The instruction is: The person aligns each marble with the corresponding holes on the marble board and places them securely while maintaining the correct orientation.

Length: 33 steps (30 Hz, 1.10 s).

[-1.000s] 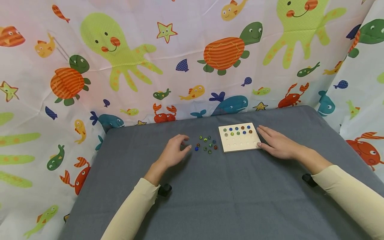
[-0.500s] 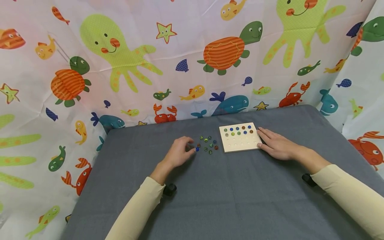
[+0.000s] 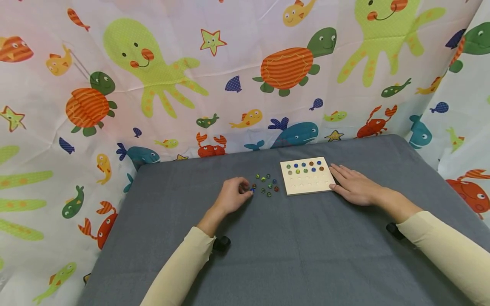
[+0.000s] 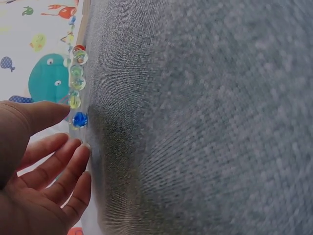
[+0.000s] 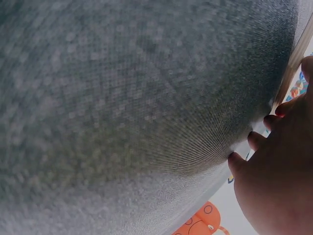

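Note:
My left hand (image 3: 231,196) is beside a loose group of glass marbles, its thumb and fingers spread apart around the near side of a blue marble (image 4: 80,119). In the left wrist view that marble sits just past the gap between thumb and fingertips; whether either touches it I cannot tell. To the right lies a pale wooden board (image 3: 308,185) with rows of round hollows, its two far rows filled with marbles in several colours. Against the board's right edge, my right hand (image 3: 354,185) rests flat with fingers extended, the thumb at the near corner.
Several green marbles (image 3: 269,194) and a reddish-brown marble (image 3: 276,189) lie loose between the left hand and the board. A dark grey cloth (image 3: 268,255) covers the table. Behind it hangs a white curtain (image 3: 237,51) printed with sea animals.
My left hand has moved a little right and nearer the blue marble, its fingertips now beside it. The right hand and the board have stayed in place.

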Available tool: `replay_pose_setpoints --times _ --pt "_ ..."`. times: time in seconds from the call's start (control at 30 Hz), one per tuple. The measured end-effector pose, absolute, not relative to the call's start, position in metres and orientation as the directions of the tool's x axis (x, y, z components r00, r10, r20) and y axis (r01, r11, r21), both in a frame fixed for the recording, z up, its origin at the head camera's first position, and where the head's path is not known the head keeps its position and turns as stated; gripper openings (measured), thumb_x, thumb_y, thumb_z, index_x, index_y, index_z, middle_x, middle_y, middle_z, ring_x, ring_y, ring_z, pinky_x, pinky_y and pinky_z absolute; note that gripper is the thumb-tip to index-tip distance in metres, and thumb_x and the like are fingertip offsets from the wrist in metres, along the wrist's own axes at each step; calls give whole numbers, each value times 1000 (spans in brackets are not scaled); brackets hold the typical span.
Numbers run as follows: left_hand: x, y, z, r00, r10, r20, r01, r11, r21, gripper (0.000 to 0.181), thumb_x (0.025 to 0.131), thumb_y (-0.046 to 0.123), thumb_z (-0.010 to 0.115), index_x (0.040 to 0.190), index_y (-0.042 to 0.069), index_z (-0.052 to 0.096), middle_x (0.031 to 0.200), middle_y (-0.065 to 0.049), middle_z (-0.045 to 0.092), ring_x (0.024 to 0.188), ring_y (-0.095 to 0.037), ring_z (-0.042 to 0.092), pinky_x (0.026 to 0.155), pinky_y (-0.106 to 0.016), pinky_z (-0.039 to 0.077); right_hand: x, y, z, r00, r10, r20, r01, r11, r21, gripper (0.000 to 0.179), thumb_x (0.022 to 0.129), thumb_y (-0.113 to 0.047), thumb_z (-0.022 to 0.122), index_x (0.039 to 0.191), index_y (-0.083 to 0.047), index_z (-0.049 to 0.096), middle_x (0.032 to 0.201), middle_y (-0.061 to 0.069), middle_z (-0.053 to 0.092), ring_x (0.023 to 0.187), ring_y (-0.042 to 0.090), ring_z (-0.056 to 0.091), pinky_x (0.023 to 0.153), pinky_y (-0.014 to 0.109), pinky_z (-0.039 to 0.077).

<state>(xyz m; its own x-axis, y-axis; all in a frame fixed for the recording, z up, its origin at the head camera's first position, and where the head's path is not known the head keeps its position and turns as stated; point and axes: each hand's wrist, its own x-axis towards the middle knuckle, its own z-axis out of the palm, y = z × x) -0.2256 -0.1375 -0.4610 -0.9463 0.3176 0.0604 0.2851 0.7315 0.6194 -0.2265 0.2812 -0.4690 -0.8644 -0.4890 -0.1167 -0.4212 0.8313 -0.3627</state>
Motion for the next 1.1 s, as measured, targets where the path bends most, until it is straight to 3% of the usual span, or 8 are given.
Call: replay_pose_setpoints --times 0.23,0.53,0.87,1.1 --pt "-224 -136 -463 -950 302 77 279 712 644 20 92 14 77 108 2 72 99 -10 71 84 -21 65 80 -39 55 -225 283 -474 -852 -521 -50 -463 795 -392 70 109 -43 44 161 1 23 165 27 23 149 53 18 112 71 18" --pt "-225 -135 -468 -957 281 77 260 703 662 17 92 14 78 104 3 73 92 -6 69 76 -15 60 73 -34 51 -221 280 -469 -859 -507 -75 -443 809 -387 70 110 -43 42 162 -3 21 166 24 22 150 52 15 114 70 14" --pt "-222 -134 -468 -959 275 72 245 673 698 13 93 11 76 102 2 74 88 -6 70 75 -15 62 73 -34 53 -218 274 -462 -868 -473 -155 -400 848 -346 71 110 -45 39 163 -3 17 168 21 18 152 51 12 116 70 11" --pt "-225 -132 -470 -965 250 78 232 677 699 15 92 14 79 100 3 75 87 -5 71 72 -14 61 71 -33 52 -219 274 -465 -872 -468 -146 -400 851 -340 71 110 -47 37 163 -4 16 169 20 17 152 50 12 116 70 10"
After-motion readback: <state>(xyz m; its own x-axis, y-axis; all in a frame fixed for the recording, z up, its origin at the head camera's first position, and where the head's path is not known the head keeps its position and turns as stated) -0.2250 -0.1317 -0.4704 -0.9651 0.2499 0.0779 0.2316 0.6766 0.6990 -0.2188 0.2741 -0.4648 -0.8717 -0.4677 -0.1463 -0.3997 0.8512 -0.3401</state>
